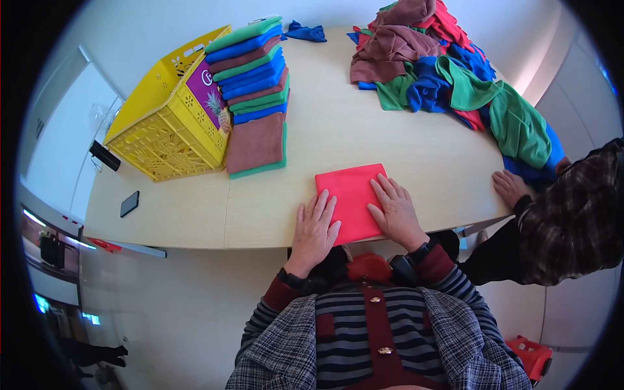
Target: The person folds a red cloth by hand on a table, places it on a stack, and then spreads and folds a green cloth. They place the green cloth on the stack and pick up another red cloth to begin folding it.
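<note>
A red cloth (354,198), folded into a neat flat rectangle, lies at the table's near edge in front of me. On its left side rests my left hand (314,229), fingers stretched out and partly on the fabric. My right hand (395,211) lies flat over its right side, fingers spread. Neither hand grips anything. To the left stands a tall stack of folded cloths (253,84) in green, blue and brown. A folded brown cloth (255,143) on a green one lies at the stack's near end.
A yellow plastic crate (169,140) stands left of the stack, with a phone (129,204) nearer me. Loose crumpled cloths (416,71) heap at the far right. A blue cloth (305,32) lies at the back. At right, another person's hand (512,187) rests on the table.
</note>
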Demonstrator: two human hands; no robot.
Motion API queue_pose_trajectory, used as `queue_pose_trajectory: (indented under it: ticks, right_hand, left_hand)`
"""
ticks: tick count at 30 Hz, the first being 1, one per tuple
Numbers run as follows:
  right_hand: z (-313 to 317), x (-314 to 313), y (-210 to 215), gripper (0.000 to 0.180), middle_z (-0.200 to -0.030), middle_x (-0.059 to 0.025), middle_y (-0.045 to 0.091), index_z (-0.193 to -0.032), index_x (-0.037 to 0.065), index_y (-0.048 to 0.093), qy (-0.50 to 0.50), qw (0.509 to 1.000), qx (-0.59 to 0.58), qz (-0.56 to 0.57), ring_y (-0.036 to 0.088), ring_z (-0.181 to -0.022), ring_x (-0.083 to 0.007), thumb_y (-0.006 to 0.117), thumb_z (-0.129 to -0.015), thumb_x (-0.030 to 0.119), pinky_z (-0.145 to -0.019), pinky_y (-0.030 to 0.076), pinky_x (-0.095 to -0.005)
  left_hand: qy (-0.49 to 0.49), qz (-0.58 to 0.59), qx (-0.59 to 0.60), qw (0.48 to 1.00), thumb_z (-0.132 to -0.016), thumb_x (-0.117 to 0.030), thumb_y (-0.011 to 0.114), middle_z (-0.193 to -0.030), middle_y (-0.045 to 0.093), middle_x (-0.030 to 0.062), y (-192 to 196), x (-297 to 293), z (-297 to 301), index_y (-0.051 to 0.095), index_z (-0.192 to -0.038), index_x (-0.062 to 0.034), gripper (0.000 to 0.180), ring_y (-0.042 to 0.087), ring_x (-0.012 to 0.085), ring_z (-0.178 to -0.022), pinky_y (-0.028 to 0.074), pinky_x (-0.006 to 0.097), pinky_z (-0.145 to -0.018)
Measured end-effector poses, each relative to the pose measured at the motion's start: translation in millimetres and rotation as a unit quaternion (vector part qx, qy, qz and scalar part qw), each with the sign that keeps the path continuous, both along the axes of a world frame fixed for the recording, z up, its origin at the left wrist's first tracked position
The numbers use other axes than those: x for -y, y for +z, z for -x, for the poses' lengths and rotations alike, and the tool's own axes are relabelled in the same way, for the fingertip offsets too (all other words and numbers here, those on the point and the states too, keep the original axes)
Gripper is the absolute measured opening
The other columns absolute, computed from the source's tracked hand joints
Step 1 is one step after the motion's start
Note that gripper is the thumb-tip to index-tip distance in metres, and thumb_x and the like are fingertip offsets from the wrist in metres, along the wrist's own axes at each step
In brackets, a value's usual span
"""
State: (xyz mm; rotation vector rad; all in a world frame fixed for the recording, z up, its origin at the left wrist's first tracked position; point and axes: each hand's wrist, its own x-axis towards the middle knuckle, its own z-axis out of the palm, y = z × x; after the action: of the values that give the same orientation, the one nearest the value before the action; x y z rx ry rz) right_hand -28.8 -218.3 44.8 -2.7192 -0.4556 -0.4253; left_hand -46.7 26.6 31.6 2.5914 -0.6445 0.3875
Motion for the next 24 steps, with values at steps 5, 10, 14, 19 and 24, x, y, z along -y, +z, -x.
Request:
queue_pose_trajectory:
  ticks: [5,10,14,19,24]
  right_hand:
    - [1.2,4.6,1.2,0.056,-0.152,-0.0193,0.048,-0.144,0.003,0.053,0.002,1.000,0.004,-0.031,0.043,-0.140,-0.0408,0.064,-0.095,0.029,-0.116,0.035,-0.0495]
    - [12.2,11.2,13.4,0.054,-0.146,-0.0216,0.053,-0.138,0.001,0.056,0.038,0.993,0.079,-0.083,0.047,-0.138,-0.0405,0.070,-0.090,0.021,-0.114,0.038,-0.0497]
    - [6.0,5.4,-9.3,0.052,-0.143,-0.0220,0.055,-0.135,0.000,0.058,0.073,0.988,0.049,-0.127,0.047,-0.138,-0.0393,0.070,-0.089,0.021,-0.116,0.038,-0.0481]
    - [10.7,11.8,-14.8,0.049,-0.146,-0.0212,0.054,-0.134,-0.002,0.059,0.064,0.988,0.055,-0.127,0.043,-0.143,-0.0375,0.064,-0.094,0.025,-0.119,0.035,-0.0464]
    - [17.5,21.9,-11.1,0.047,-0.147,-0.0200,0.053,-0.134,-0.003,0.058,0.065,0.989,0.047,-0.125,0.041,-0.144,-0.0379,0.061,-0.097,0.026,-0.120,0.034,-0.0461]
  left_hand:
    - [-0.006,0.021,-0.010,1.000,-0.100,-0.030,0.057,-0.161,0.035,0.0159,0.4,-4.9,-0.9,0.045,-0.151,-0.0037,0.058,0.035,0.0330,-0.147,0.025,0.056,-0.120]
    - [-0.031,0.041,0.004,0.999,-0.098,-0.031,0.062,-0.158,0.038,0.0198,2.4,4.5,-6.6,0.046,-0.150,-0.0026,0.061,0.037,0.0358,-0.146,0.026,0.056,-0.119]
    - [-0.028,0.028,-0.013,0.999,-0.096,-0.026,0.063,-0.160,0.036,0.0225,-10.5,-8.1,-5.6,0.046,-0.149,0.0009,0.062,0.037,0.0395,-0.145,0.025,0.054,-0.119]
    - [-0.017,0.006,-0.024,1.000,-0.101,-0.030,0.053,-0.161,0.034,0.0222,-7.4,-7.1,-1.2,0.044,-0.151,-0.0003,0.059,0.036,0.0392,-0.146,0.023,0.057,-0.119]
    - [-0.022,0.002,-0.022,1.000,-0.102,-0.033,0.050,-0.161,0.035,0.0217,-3.6,4.6,-1.6,0.044,-0.151,-0.0006,0.059,0.037,0.0393,-0.145,0.024,0.059,-0.119]
